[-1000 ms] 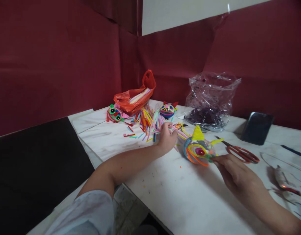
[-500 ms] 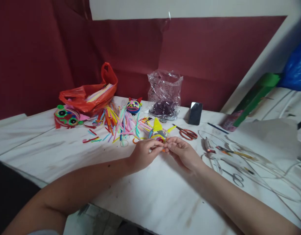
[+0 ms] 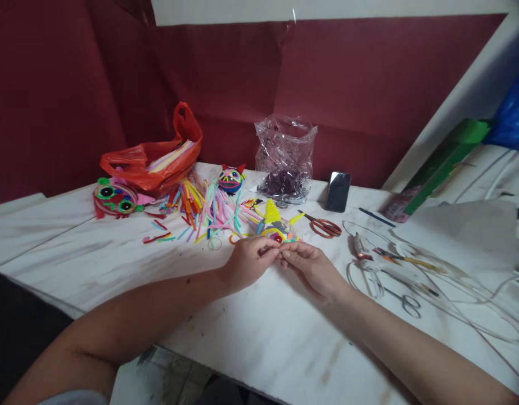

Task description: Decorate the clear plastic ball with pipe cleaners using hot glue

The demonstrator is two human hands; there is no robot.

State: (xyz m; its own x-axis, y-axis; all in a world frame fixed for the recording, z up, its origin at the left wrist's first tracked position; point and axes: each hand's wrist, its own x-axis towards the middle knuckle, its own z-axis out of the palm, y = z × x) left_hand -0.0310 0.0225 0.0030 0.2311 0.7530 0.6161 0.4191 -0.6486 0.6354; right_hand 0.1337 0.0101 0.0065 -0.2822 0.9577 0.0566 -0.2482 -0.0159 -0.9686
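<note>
White marbled tabletop [image 3: 251,332]: left hand [image 3: 251,260] and right hand [image 3: 308,265] come together, fingers curled, any grasp undeterminable, just in front of the partly hidden yellow-horned figure [image 3: 276,226], scissors [image 3: 324,227] nearby.

The left arm [image 3: 153,309] was bent at the elbow at lower left, its forearm directed forward and inward; the right arm [image 3: 402,343] extended from lower right, its forearm angled inward. The left grip [image 3: 249,260] and the right grip [image 3: 310,268] were positioned side by side at centre, fingertips meeting or nearly so. On both, the fingers were curled, with thumb and index finger close together; full closure was not discernible.
</note>
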